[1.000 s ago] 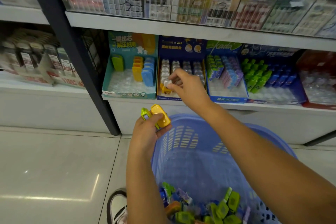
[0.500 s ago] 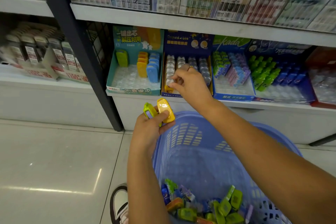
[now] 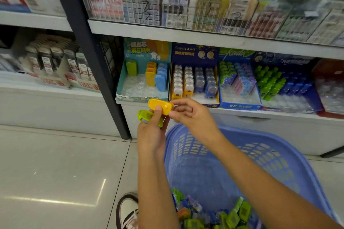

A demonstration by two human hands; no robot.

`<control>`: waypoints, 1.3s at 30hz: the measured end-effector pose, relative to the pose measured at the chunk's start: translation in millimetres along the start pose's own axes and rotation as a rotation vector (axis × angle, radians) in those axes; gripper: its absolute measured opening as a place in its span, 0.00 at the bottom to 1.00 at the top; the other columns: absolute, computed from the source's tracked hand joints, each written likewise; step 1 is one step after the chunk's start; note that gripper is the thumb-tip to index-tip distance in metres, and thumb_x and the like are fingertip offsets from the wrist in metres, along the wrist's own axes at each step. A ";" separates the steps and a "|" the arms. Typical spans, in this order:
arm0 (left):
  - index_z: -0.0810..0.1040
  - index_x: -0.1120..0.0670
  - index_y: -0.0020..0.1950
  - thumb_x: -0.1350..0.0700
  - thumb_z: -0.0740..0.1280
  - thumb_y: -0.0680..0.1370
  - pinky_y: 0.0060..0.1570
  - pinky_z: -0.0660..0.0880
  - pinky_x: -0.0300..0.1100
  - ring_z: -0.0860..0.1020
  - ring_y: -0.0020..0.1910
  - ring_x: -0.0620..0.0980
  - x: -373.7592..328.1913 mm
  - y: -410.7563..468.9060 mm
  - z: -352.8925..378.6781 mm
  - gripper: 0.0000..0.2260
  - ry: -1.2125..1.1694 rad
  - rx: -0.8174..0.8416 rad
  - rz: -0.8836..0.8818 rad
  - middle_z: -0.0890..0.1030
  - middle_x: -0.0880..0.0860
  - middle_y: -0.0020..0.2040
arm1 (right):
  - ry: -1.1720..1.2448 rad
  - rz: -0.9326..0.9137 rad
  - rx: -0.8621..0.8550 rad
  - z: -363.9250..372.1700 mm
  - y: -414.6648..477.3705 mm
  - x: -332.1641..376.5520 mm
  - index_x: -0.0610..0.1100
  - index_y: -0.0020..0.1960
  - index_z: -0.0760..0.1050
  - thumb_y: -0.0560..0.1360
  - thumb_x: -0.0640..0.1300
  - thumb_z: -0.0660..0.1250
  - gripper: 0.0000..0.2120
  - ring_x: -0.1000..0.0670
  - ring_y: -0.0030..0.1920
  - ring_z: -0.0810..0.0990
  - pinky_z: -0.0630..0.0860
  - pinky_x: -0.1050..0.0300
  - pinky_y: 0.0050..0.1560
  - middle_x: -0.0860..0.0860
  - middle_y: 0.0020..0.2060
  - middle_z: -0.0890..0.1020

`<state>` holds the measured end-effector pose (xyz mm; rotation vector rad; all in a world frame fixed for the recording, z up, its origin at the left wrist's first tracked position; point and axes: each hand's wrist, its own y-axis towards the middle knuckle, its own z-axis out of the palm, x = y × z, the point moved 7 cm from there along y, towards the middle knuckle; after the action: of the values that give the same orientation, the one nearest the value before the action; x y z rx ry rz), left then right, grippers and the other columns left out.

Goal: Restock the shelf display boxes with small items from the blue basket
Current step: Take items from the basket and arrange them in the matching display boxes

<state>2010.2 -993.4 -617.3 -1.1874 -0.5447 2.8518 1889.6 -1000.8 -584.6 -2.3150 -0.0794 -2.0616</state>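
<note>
Right hand [image 3: 189, 115] now off shelf, perhaps pinching yellow item [image 3: 160, 106].

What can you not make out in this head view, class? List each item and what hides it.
- Green item: mostly covered by the left hand.
- Basket contents: cut off by the bottom edge and crossed by the right arm.
- Upper shelf packs: labels blurred.
- Shoe: cut off by the bottom edge.
</note>
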 end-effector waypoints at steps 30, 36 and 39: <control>0.77 0.56 0.49 0.35 0.52 0.79 0.21 0.62 0.35 0.68 0.24 0.45 -19.8 10.8 -43.6 0.26 0.097 -0.125 -0.104 0.73 0.49 0.28 | -1.363 -0.660 0.119 71.9 106.3 58.9 0.37 0.56 0.78 0.78 0.37 0.60 0.11 0.40 0.55 0.75 0.67 0.52 0.55 0.39 0.53 0.80; 0.78 0.55 0.47 0.35 0.53 0.78 0.21 0.63 0.34 0.69 0.24 0.44 -19.8 10.0 -43.0 0.26 0.128 -0.116 -0.105 0.73 0.49 0.28 | -1.223 -0.522 0.076 59.8 111.8 55.5 0.39 0.60 0.77 0.79 0.42 0.61 0.13 0.42 0.59 0.75 0.69 0.50 0.59 0.41 0.58 0.79; 0.78 0.55 0.47 0.34 0.53 0.78 0.21 0.63 0.34 0.69 0.24 0.44 -18.4 10.4 -41.6 0.26 0.131 -0.110 -0.107 0.74 0.49 0.28 | -1.139 -0.457 0.082 59.5 118.5 54.4 0.39 0.60 0.78 0.78 0.41 0.62 0.13 0.42 0.60 0.74 0.68 0.55 0.61 0.41 0.58 0.79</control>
<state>2053.3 -992.5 -635.1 -1.3061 -0.7425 2.6636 1962.5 -1114.6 -537.0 -3.2445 -0.7349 -0.4986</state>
